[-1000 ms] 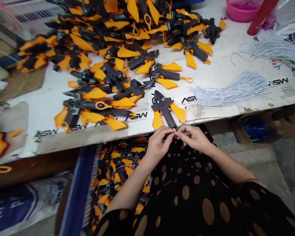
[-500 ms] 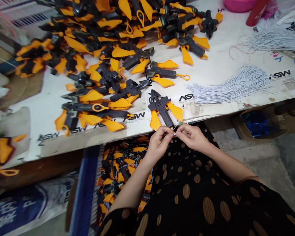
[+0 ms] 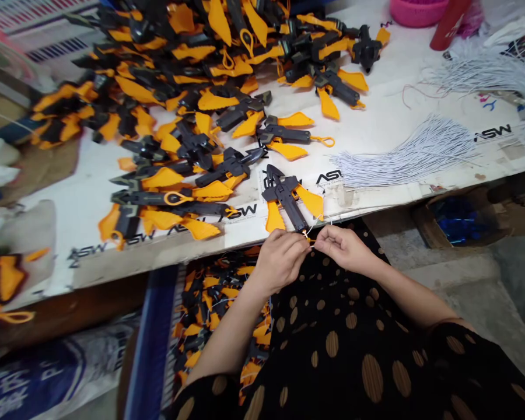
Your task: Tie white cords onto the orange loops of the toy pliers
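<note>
A black toy with two orange wings (image 3: pixel 292 201) lies at the table's front edge, its pointed end away from me. At its near end, my left hand (image 3: pixel 283 259) is closed around the orange loop, which its fingers partly hide. My right hand (image 3: pixel 339 248) pinches a thin white string (image 3: pixel 312 246) just to the right. The string runs up beside the toy's near end. To the right on the table lies a bundle of white strings (image 3: pixel 406 151).
Similar toys (image 3: pixel 192 76) are heaped across the back and left of the table (image 3: pixel 91 181). More fill a blue-edged container (image 3: pixel 151 332) below. A pink basket (image 3: pixel 417 11) and red cylinder (image 3: pixel 450 24) stand at the back right.
My left hand has turned and closed further over the toy's near end. My right hand has moved slightly away from the left fingertips. The view has shifted a little.
</note>
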The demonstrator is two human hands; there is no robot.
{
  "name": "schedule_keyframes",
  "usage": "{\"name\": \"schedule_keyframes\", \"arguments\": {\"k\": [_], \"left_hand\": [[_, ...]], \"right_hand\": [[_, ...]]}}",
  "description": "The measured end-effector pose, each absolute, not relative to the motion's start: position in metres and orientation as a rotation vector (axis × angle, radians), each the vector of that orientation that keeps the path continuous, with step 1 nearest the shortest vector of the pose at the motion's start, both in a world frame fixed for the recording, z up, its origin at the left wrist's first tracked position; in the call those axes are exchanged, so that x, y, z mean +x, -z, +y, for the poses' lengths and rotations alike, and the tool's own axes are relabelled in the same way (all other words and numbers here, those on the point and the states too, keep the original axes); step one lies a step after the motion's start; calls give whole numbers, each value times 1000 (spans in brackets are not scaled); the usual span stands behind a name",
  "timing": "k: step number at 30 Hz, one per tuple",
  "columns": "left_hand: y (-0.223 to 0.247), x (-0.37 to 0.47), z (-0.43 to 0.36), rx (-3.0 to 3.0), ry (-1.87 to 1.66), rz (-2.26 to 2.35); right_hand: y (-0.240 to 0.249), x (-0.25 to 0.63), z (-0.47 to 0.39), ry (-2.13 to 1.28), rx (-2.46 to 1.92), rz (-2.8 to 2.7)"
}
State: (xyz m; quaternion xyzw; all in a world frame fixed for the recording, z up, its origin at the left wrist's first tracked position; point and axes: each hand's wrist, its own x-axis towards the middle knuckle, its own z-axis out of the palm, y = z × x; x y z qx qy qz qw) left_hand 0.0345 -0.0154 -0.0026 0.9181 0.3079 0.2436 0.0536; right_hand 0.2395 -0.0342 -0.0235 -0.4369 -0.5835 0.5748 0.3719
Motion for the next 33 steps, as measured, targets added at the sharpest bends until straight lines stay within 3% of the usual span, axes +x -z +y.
{"name": "schedule_keyframes", "arguments": {"k": [6, 14, 20, 24, 28, 30, 33], "left_hand": [[-4, 25, -8, 2561, -700, 1064], [19, 63, 14, 2311, -621, 1856], [14, 58, 8, 1991, -439, 2072], [43, -6, -35, 1852, -846, 2119], [74, -88, -106, 1617, -1154, 2533], [79, -123, -138, 1360, -1033, 2812], [80, -156, -165, 1103, -575, 3016]], "right_hand": [[21, 258, -32, -1260, -1129, -1663], [24, 316, 23, -194, -1887, -1859], [37, 322, 40, -169, -1851, -1859], [46, 330, 38, -187, -1688, -1773], [53, 337, 37, -236, -1691, -1696], [54, 337, 38, -242, -1705, -1688], [52, 335, 40, -235, -1693, -1731]]}}
